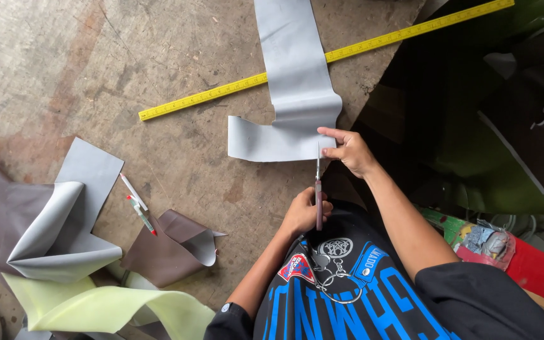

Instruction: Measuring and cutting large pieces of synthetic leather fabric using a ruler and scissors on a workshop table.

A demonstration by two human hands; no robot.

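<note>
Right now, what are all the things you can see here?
Long grey leather-like strip: one, grey, top centre, across the ruler.
Yellow metal ruler: one, yellow, slanting across the wooden table.
Red-handled scissors: one, at the strip's lower edge.
Folded grey sheet: one, grey, left.
Pens: two, white and green-red, beside it.
Brown leather scrap: one, brown, centre-left.
Pale yellow-green sheet: one, bottom left.
Left hand: grips the scissors.
Right hand: holds the strip.
</note>
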